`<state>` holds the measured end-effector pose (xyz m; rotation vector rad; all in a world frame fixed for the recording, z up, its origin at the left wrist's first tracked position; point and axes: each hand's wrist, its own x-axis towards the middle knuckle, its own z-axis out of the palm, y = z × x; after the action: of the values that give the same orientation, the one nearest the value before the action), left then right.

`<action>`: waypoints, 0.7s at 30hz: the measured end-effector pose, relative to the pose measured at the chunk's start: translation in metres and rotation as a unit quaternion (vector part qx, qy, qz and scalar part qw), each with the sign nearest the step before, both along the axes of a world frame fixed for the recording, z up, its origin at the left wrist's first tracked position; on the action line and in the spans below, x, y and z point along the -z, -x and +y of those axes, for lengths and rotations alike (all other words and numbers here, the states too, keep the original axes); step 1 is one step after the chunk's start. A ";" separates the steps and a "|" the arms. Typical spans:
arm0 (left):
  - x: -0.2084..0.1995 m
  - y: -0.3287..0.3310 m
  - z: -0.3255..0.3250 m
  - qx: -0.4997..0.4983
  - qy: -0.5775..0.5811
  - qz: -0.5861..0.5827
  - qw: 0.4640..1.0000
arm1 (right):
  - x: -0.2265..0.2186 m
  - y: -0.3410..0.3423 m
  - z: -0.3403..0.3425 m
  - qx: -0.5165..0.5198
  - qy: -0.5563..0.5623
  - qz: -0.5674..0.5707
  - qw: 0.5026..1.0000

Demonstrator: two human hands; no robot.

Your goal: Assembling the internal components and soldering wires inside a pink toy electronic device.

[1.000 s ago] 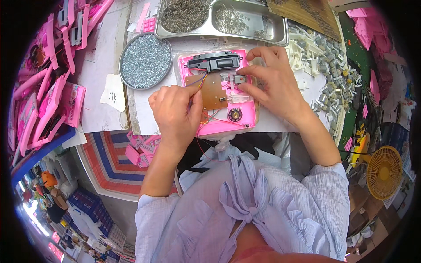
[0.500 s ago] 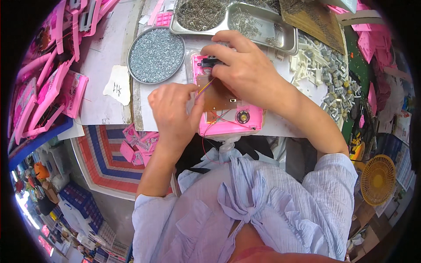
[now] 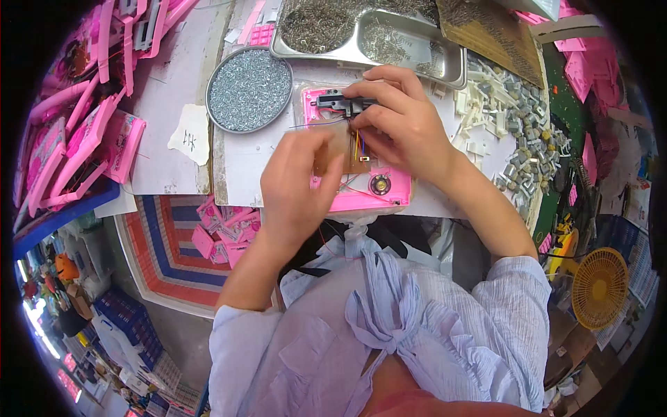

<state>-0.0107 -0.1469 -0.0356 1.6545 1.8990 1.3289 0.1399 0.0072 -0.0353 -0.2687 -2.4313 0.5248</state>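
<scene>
On the table before me lies a pink plastic housing with a brown circuit board, a round speaker-like part and thin coloured wires in it. My right hand grips a black plastic part between thumb and fingers, over the housing's far end. Yellow and blue wires run down beside its fingertips. My left hand hovers over the housing's left side, thumb apart from the curled fingers, its tips a little blurred. No object shows in it. It covers part of the board.
A round tray of small silvery screws stands at the far left. Behind is a metal tray with springs and small metal parts. White and grey pieces are heaped at right. Pink housings pile up at left; others lie in a striped bin.
The left hand has moved right and toward me, its fingers no longer pinching the wires. The right hand has shifted right and slightly nearer, and more of the black part shows.
</scene>
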 end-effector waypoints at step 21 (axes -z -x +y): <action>-0.033 -0.021 0.034 0.076 0.053 -0.062 0.994 | 0.001 -0.034 0.000 0.064 0.177 0.056 0.980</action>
<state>0.0106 -0.1133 -0.0026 1.5906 1.7049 1.2200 0.1737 0.0074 -0.0365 -0.5261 -2.1834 0.8897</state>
